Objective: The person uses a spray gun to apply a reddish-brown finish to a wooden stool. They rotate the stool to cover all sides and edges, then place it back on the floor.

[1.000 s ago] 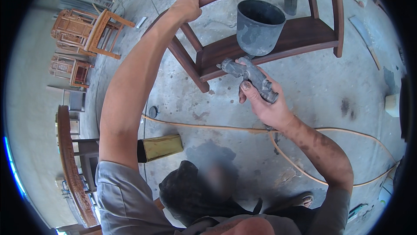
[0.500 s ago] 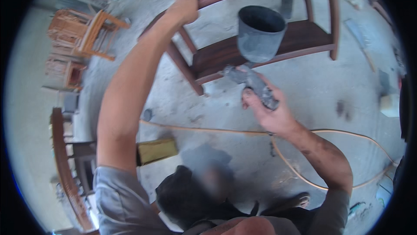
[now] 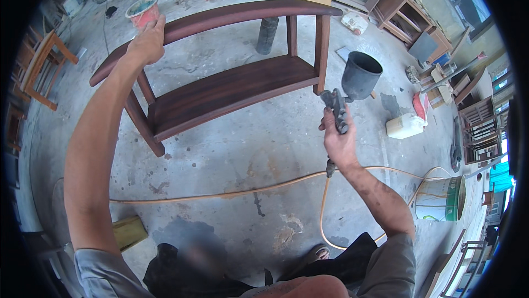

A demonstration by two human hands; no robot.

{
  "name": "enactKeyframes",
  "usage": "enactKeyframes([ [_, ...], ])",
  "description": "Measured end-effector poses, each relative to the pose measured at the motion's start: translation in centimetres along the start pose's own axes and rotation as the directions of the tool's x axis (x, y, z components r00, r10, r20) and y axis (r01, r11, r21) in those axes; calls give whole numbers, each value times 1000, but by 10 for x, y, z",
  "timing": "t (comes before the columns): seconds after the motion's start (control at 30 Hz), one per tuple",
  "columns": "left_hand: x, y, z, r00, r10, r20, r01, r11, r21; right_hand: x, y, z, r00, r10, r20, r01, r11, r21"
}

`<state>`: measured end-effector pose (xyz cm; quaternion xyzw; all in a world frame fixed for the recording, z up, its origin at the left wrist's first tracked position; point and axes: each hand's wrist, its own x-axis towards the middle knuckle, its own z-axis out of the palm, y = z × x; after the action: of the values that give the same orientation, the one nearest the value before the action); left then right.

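My right hand (image 3: 339, 141) is closed around the grip of a spray gun (image 3: 337, 111), which has a dark grey cup (image 3: 361, 77) on top and a tan air hose (image 3: 324, 204) hanging from its handle. The gun is to the right of a dark red-brown wooden table (image 3: 231, 97) with a curved top and a lower shelf, apart from it. Stretched out far left, my left hand (image 3: 147, 44) holds a small red tub (image 3: 142, 12) with a greenish inside, by the table's curved top. Its fingertips are partly hidden.
The hose loops across the stained concrete floor (image 3: 220, 157). To the right are a white bucket (image 3: 438, 201) with a green band and a cream jug (image 3: 405, 126). A dark cylinder (image 3: 268, 36) stands behind the table, and wooden furniture (image 3: 399, 14) lines the back.
The view has swung to the right and sharpened. The spray gun, earlier in front of the table's shelf, now shows to the right of the table. Both hands keep their holds.
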<state>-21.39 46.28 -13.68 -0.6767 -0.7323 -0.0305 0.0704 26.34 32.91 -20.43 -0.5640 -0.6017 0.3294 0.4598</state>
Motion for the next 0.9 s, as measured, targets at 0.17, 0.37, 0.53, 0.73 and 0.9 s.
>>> enactKeyframes([
  [0.17, -8, 3, -2, 1000, -18, 10, 17, 998, 65, 31, -25, -9, 990, -122, -67, 127, 989, 77],
  [0.37, -14, 6, -4, 1000, -12, -4, 12, 999, 38, 52, -51, -26, 967, -223, -120, 232, 971, 63],
  [0.53, -19, 12, -7, 1000, 21, -7, -21, 1000, -23, 56, -72, -52, 986, -110, -128, 123, 987, 100],
  [0.73, -17, 2, -3, 1000, -1, -14, 1, 998, -57, 54, -58, -66, 995, -14, -104, 29, 989, 145],
  [0.9, -13, -1, 0, 1000, 7, -3, -7, 999, -32, 51, -58, -67, 990, -6, -141, 38, 974, 224],
])
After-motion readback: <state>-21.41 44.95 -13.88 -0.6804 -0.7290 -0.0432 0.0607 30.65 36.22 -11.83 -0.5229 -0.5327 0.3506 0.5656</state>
